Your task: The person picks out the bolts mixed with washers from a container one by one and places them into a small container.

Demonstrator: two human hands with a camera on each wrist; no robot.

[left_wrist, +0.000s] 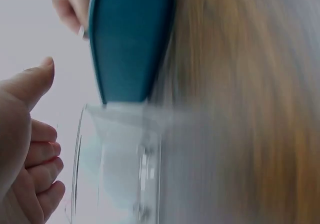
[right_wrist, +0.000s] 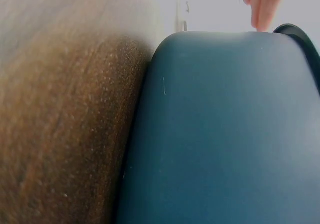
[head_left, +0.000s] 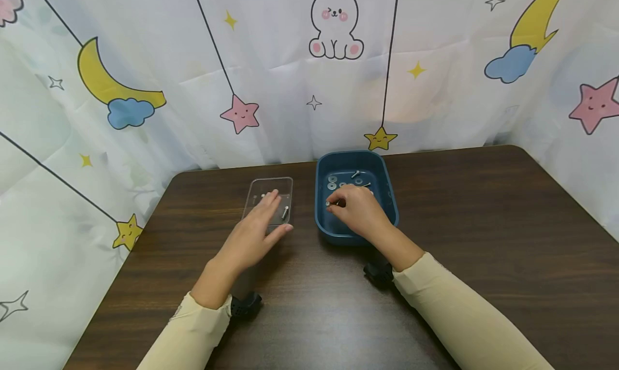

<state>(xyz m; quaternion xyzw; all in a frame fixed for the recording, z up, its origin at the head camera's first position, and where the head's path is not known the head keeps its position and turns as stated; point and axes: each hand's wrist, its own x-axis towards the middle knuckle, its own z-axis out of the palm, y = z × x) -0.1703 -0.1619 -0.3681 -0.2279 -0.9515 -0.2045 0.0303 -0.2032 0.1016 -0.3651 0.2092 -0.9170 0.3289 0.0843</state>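
Observation:
My right hand (head_left: 360,209) is over the blue tray (head_left: 355,240), thumb and fingertips pinching a small silvery metal piece (head_left: 328,203). That metal piece (left_wrist: 81,32) also shows at the fingertips in the left wrist view, too small for its exact kind to be told. Inside the tray lie several washers (head_left: 332,186) and a bolt (head_left: 355,174). My left hand (head_left: 249,238) reaches over the near left part of a clear plastic box (head_left: 268,179), its fingers extended and holding nothing. A bolt (head_left: 285,212) lies in that box, partly beside the hand.
Both containers stand side by side on a dark wooden table (head_left: 483,225), near its far edge. Behind the table hangs a white curtain (head_left: 290,64) with printed moons, stars and a rabbit. Black wrist cameras (head_left: 246,304) sit under the sleeves.

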